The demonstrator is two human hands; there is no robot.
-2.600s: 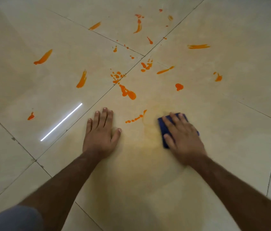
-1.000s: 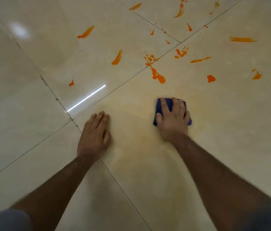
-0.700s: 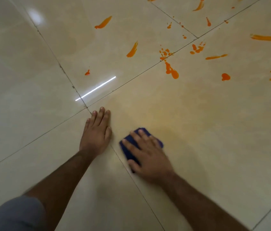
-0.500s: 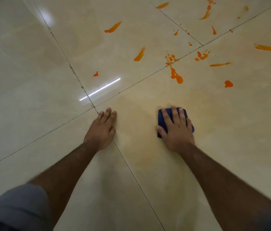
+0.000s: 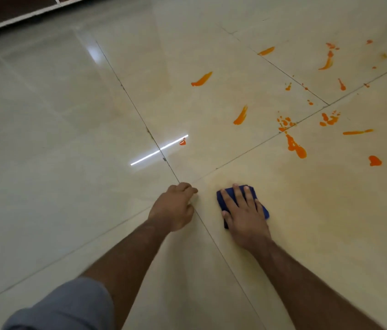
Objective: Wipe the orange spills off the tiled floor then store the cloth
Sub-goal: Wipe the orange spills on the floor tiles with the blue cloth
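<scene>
A folded dark blue cloth (image 5: 251, 189) lies flat on the cream tiled floor (image 5: 68, 163). My right hand (image 5: 245, 210) presses on top of it, fingers spread, covering most of it. My left hand (image 5: 176, 208) rests on the floor just left of the cloth, at the crossing of the grout lines, its fingers curled under. Several orange spills lie beyond the hands, among them a long blob (image 5: 296, 147), a streak (image 5: 240, 115), a small spot (image 5: 182, 141) and a round spot (image 5: 375, 160). The tile around the cloth shows a faint orange haze.
Dark grout lines cross right by my left hand. A white-edged piece of furniture with a dark opening (image 5: 9, 10) stands at the far left top. A bright strip of reflected light (image 5: 159, 150) lies on the floor. More orange marks (image 5: 327, 60) spread far right.
The view has swung up and left, bringing the furniture edge into sight. My left hand's fingers have curled from flat. My right hand has kept rubbing the cloth over the tile.
</scene>
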